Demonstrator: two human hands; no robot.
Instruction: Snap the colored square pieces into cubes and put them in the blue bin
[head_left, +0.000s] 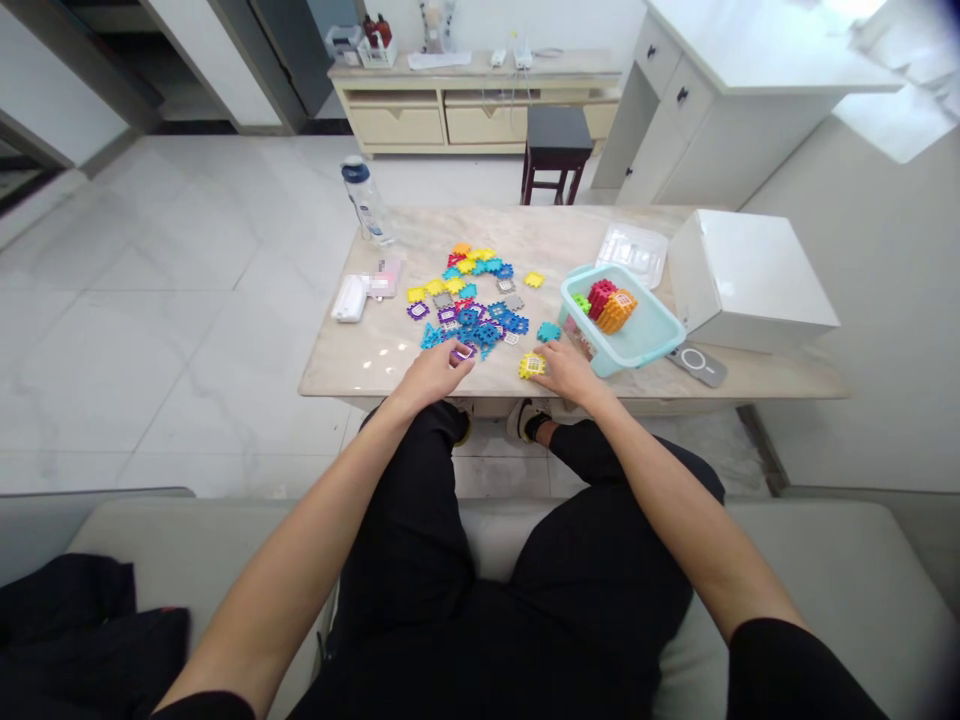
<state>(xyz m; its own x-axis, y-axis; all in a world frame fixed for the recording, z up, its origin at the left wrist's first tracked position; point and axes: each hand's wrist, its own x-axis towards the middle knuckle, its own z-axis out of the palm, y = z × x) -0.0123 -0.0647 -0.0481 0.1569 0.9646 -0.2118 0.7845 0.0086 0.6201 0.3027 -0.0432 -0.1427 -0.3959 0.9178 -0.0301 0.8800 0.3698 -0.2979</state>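
My left hand [437, 373] is at the near edge of a pile of interlocking plastic tiles, its thumb and fingers closed around a purple tile [464, 352]. Blue tiles [480, 327] lie heaped just beyond it. To the right, my right hand [568, 370] grips a small stack of yellow tiles [532, 366] from its right side, low over the table's near edge. A teal tile [548, 331] sits just past that hand. Farther back, loose yellow, orange, red, grey and purple tiles are spread about. Red and orange tile stacks [616, 310] stand inside a light-blue basket [645, 352].
On the marble-look table [375, 365], a water bottle [367, 203] stands at the back left, near white and pink packets [350, 299]. A clear plastic tray [632, 252], a white box [750, 280] and a grey phone-like object [699, 365] are on the right.
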